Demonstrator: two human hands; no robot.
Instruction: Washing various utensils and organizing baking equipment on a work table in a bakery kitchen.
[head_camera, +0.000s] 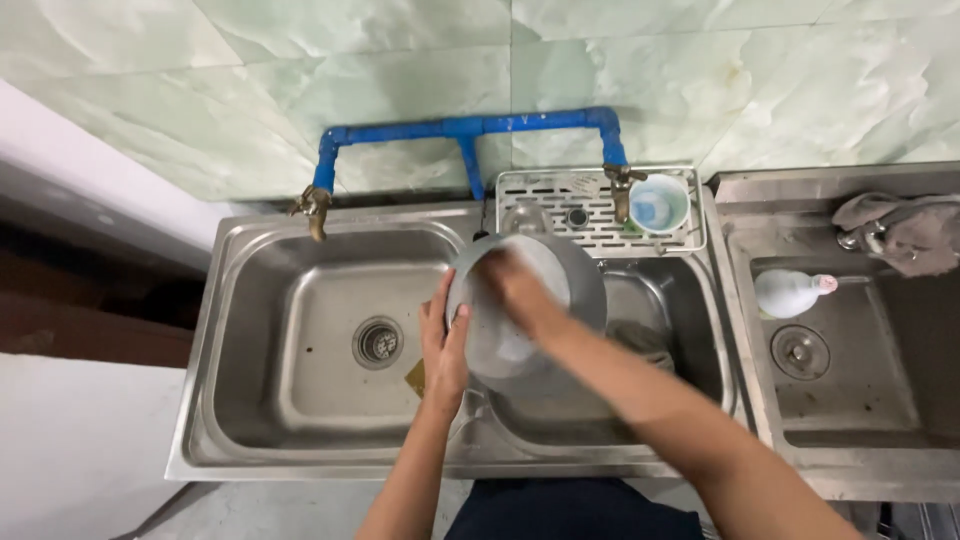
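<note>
Steel double sink (250, 440) under green tiles. Left hand (443, 345) grips a grey bowl's (570, 285) rim; right hand (515, 285), fingers bent, presses inside. Left basin (300, 330) lies open.

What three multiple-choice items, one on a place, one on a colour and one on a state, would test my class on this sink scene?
1. Where is the metal pan held?
A. over the basin on the left
B. over the divider and middle basin
C. on the floor

2. What colour is the water pipe on the wall?
A. red
B. white
C. blue

3. What is the state of the left hand?
A. its grip is closed on the pan's rim
B. hanging free, away from the pan
C. holding a tap

Answers:
1 B: the pan sits above the ridge and the middle basin.
2 C: the pipe feeding both taps is blue.
3 A: its fingers wrap the rim, while the right hand presses inside the pan.
</note>
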